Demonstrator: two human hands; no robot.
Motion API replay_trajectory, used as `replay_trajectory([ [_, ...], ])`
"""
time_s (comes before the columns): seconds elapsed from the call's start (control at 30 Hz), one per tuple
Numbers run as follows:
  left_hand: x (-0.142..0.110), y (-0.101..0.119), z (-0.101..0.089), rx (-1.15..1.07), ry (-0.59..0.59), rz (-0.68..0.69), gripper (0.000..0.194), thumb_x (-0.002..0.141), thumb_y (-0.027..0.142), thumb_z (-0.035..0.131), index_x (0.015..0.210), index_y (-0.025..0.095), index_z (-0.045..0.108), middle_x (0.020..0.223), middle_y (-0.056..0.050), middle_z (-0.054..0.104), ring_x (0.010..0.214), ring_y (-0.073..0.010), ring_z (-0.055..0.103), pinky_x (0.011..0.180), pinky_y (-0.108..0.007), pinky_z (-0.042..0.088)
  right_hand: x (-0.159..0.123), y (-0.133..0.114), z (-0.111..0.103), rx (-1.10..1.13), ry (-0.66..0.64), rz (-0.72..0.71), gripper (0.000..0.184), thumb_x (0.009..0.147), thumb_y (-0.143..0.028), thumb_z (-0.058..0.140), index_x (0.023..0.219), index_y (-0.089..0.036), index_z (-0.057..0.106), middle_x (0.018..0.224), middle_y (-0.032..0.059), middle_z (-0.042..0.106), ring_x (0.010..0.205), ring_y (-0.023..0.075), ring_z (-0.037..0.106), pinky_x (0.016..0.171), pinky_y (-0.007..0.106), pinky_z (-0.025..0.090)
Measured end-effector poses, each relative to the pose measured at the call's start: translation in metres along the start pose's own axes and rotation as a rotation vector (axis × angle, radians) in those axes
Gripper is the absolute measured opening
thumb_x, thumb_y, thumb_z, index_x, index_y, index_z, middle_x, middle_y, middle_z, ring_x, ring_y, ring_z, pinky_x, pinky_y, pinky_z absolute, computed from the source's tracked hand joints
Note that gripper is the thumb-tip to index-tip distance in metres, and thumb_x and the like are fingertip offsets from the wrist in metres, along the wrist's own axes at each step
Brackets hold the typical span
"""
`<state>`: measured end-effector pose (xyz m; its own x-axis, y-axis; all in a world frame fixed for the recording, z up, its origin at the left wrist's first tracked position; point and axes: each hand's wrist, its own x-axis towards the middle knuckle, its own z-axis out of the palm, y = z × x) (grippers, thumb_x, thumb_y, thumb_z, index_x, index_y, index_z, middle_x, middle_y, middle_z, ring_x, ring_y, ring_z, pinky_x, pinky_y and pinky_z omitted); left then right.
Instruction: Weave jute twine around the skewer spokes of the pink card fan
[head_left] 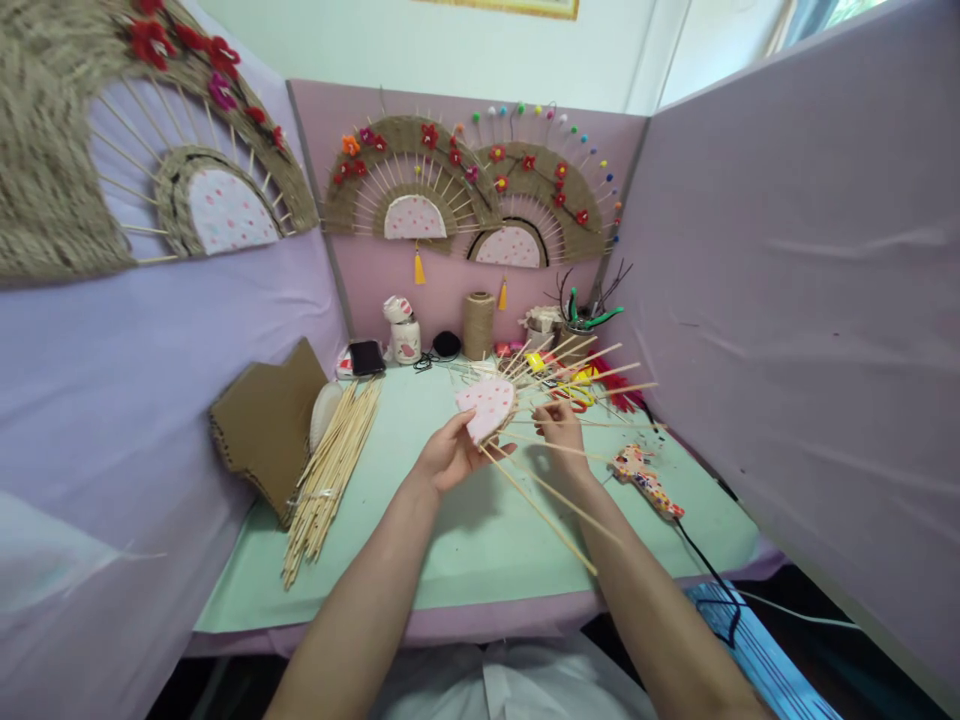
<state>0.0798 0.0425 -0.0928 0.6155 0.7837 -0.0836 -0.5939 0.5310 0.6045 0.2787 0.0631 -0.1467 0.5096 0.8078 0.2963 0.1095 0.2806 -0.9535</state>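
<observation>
My left hand (448, 455) grips a pink spotted half-round card (487, 404) with thin wooden sticks (581, 370) fanning out of it to the right and downward. My right hand (561, 425) is just right of the card, fingers pinched on one of the sticks. Both hands are held above the pale green table (480, 540), near its middle. Two long sticks (547, 515) slant from the card down toward the table's front edge.
A bundle of wooden sticks (330, 475) and cardboard pieces (266, 425) lie at the left. A patterned glue gun (646, 482) with a black cord lies at the right. Twine spool (478, 324), cup (406, 340), and small supplies line the back. Finished fans hang on the lilac partitions.
</observation>
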Motion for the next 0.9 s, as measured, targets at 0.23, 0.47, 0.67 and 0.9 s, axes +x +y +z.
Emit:
replay_trajectory([
  [0.23, 0.003, 0.005, -0.003, -0.047, 0.129, 0.151, 0.035, 0.09, 0.023, 0.051, 0.124, 0.016, 0.055, 0.103, -0.01, 0.071, 0.085, -0.0189, 0.069, 0.087, -0.04, 0.055, -0.021, -0.018, -0.006, 0.046, 0.049, -0.024, 0.027, 0.069, -0.044, 0.068, 0.082, -0.022, 0.062, 0.084, 0.0029, 0.064, 0.081, 0.0181, 0.055, 0.075, 0.031, 0.044],
  [0.47, 0.009, -0.001, -0.008, 0.011, 0.135, 0.162, 0.035, 0.088, 0.023, 0.054, 0.122, 0.017, 0.055, 0.105, -0.011, 0.071, 0.084, -0.0188, 0.068, 0.081, -0.036, 0.055, -0.051, -0.045, 0.016, 0.237, -0.297, 0.135, 0.024, 0.062, -0.042, 0.078, 0.068, -0.022, 0.067, 0.07, 0.0006, 0.065, 0.068, 0.016, 0.059, 0.069, 0.03, 0.047],
  [0.67, 0.01, -0.005, -0.011, 0.078, 0.138, 0.157, 0.033, 0.086, 0.022, 0.057, 0.118, 0.02, 0.057, 0.102, -0.009, 0.071, 0.081, -0.0171, 0.067, 0.074, -0.031, 0.054, -0.052, -0.056, 0.02, 0.277, -0.425, 0.222, 0.023, 0.061, -0.039, 0.081, 0.068, -0.021, 0.069, 0.067, 0.0002, 0.068, 0.065, 0.0151, 0.059, 0.066, 0.028, 0.045],
  [0.9, 0.01, -0.004, -0.009, 0.014, 0.134, 0.118, 0.027, 0.089, 0.022, 0.052, 0.114, 0.014, 0.06, 0.094, -0.01, 0.072, 0.083, -0.018, 0.067, 0.08, -0.033, 0.054, -0.051, -0.052, 0.022, 0.32, -0.405, 0.199, 0.023, 0.067, -0.041, 0.078, 0.072, -0.021, 0.07, 0.072, 0.0004, 0.068, 0.068, 0.0145, 0.058, 0.069, 0.028, 0.044],
])
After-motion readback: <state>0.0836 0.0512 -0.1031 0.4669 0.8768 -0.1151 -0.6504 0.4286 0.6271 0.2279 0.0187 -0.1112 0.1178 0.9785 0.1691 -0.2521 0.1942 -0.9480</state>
